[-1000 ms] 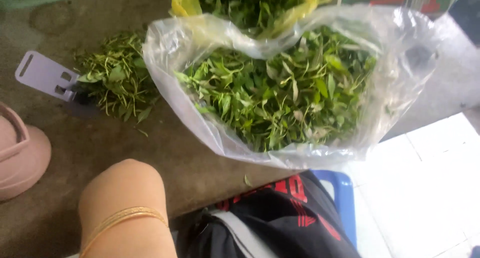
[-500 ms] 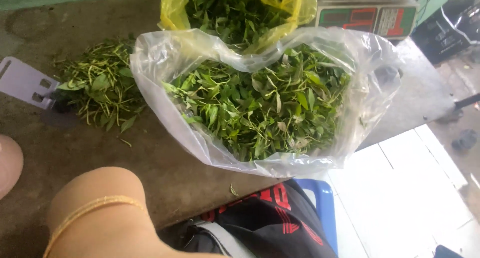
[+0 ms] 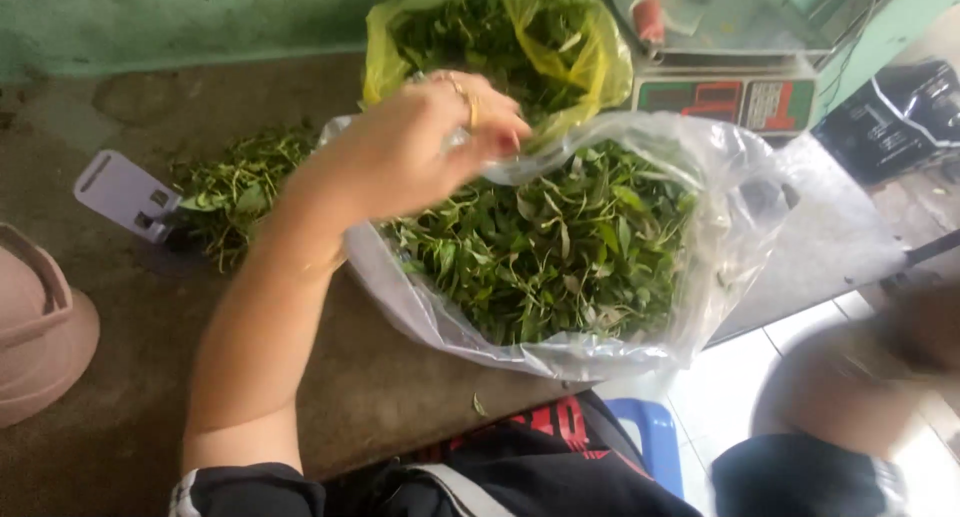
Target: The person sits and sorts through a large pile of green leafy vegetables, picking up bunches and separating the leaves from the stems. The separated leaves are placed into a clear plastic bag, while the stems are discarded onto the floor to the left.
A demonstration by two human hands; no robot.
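The left hand (image 3: 425,147) reaches out over a clear plastic bag (image 3: 740,217), its fingers curled almost closed and pinching the thin, crinkled rim at the bag's twelve o'clock edge. A gold ring sits on one finger and the nails are painted red. The bag is soft and shapeless, sagging wide open, glossy where light catches its folds, and heaped with leafy greens (image 3: 560,257): small pointed leaves on thin stalks, tangled loosely.

At twelve o'clock from it, touching its far side, stands a yellow plastic bag (image 3: 590,67) stuffed with the same kind of leaves. At nine o'clock a loose pile of greens (image 3: 235,182) lies straight on the counter, with a flat pale lilac plastic piece (image 3: 125,192) just beside it. A round pink plastic tub (image 3: 40,327) shows at the far left edge.

At one o'clock sits a weighing scale (image 3: 730,82) with a metal tray on top.

The counter (image 3: 130,417) is rough, mottled brown-grey concrete, backed by a scuffed green wall (image 3: 180,17). Below its edge are white floor tiles (image 3: 740,397) and a blue plastic stool (image 3: 655,437).

The right hand (image 3: 900,357) is a blur at four o'clock; whether it is open or closed cannot be told.
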